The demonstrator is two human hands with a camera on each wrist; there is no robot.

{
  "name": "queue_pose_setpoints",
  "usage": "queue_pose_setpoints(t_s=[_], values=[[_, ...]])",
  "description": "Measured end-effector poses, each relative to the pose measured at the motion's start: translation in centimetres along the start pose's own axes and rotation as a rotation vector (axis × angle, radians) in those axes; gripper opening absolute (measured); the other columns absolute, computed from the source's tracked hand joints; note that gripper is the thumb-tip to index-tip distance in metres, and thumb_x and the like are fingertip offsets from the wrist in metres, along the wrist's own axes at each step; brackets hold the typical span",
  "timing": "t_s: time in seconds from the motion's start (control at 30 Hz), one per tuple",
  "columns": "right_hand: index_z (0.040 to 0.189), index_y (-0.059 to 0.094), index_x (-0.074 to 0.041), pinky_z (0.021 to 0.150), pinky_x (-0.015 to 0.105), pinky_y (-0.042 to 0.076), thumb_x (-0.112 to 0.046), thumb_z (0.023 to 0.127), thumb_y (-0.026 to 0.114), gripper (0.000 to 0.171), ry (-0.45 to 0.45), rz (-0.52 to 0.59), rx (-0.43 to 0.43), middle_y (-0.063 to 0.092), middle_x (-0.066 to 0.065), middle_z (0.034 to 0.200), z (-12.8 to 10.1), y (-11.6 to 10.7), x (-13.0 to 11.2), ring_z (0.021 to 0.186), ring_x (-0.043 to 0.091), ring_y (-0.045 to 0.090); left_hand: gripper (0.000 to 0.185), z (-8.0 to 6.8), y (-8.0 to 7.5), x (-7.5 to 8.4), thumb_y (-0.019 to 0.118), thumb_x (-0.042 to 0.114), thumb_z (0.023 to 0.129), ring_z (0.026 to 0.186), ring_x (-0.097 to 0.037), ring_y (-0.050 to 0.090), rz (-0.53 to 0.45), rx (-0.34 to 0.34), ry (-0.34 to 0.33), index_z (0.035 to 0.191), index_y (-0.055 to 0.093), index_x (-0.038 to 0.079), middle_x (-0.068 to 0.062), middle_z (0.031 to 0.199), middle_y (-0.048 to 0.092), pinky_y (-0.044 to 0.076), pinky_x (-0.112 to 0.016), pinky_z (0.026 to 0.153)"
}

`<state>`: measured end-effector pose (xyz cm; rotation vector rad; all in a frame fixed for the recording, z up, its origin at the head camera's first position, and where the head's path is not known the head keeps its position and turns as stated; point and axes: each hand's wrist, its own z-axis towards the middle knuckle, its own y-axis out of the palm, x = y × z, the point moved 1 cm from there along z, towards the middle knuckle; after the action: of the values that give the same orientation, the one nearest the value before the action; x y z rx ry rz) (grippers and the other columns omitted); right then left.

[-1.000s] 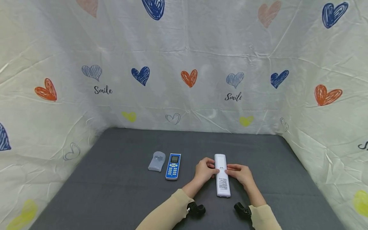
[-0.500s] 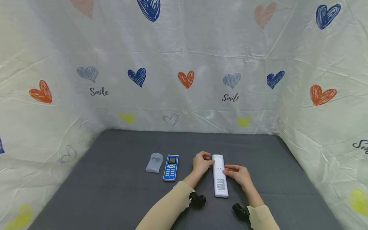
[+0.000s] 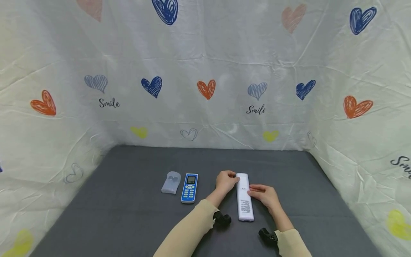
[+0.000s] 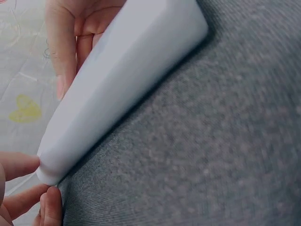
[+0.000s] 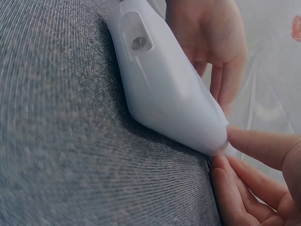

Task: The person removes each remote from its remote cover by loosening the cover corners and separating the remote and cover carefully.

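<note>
A white remote control lies with its back up on the dark grey cloth, printed text on its near half. My left hand pinches the left edge near its far end, thumb uppermost. At the right edge, around mid-length, my right hand holds it between thumb and fingers. In the left wrist view, the left thumb touches the side of the white remote control and the fingers are low beside the cloth. The right wrist view shows the right thumb against its side; the buttoned face is hidden.
A blue remote control with a small screen and pale buttons lies to the left, face up. Beside it is a translucent, pouch-like plastic piece. A white curtain with printed hearts surrounds the table's back and sides.
My left hand has slid from the white remote control's middle toward its far end. The right hand stays near mid-length. The whole view has shifted slightly.
</note>
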<state>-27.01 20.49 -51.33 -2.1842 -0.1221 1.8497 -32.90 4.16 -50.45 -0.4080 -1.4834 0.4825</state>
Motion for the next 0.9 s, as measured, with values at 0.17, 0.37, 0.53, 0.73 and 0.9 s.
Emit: queue_pose_setpoints(t_s=[0.17,0.37,0.53,0.73,0.9], values=[[0.111,0.068,0.001,0.077,0.026,0.055,-0.015,0.078,0.078,0.038,0.003,-0.034,0.004,0.072,0.013,0.102,-0.04,0.02,0.18,0.087,0.011,0.066,0.022,-0.12,-0.07,0.01,0.074,0.023,0.08,0.074,-0.014,0.059,0.003,-0.016,-0.022,0.098,0.073,0.01,-0.003,0.087,0.068,0.048,-0.027,0.063],[0.11,0.069,0.001,0.077,0.026,0.054,-0.016,0.077,0.078,0.038,-0.026,-0.047,0.006,0.072,0.013,0.101,0.1,-0.02,0.24,0.088,0.012,0.067,0.024,-0.24,-0.4,0.18,0.076,0.024,0.079,0.073,-0.014,0.058,-0.022,-0.029,-0.005,0.098,0.072,0.01,-0.005,0.089,0.067,0.047,-0.027,0.062],[0.111,0.068,0.0,0.077,0.025,0.052,-0.016,0.077,0.078,0.038,-0.03,-0.046,-0.015,0.072,0.012,0.101,-0.04,-0.25,0.15,0.086,0.01,0.066,0.026,-0.17,-0.37,0.26,0.078,0.024,0.076,0.079,-0.017,0.059,-0.061,-0.043,-0.011,0.096,0.069,0.01,-0.006,0.091,0.066,0.048,-0.027,0.064],[0.111,0.066,0.003,0.075,0.023,0.053,-0.012,0.077,0.077,0.038,-0.023,0.026,-0.055,0.071,0.013,0.102,-0.12,-0.44,-0.15,0.083,0.008,0.065,0.023,-0.16,-0.48,0.57,0.077,0.013,0.077,0.078,-0.015,0.061,-0.2,-0.061,0.007,0.096,0.066,0.007,-0.007,0.091,0.067,0.052,-0.026,0.062],[0.115,0.062,0.006,0.076,0.026,0.055,-0.009,0.08,0.074,0.041,-0.003,0.093,-0.068,0.069,0.013,0.103,-0.02,-0.42,-0.71,0.083,0.009,0.065,0.023,-0.28,-0.79,0.85,0.078,0.012,0.076,0.078,-0.015,0.061,-0.232,-0.042,0.025,0.097,0.068,0.007,-0.006,0.091,0.068,0.053,-0.025,0.062]])
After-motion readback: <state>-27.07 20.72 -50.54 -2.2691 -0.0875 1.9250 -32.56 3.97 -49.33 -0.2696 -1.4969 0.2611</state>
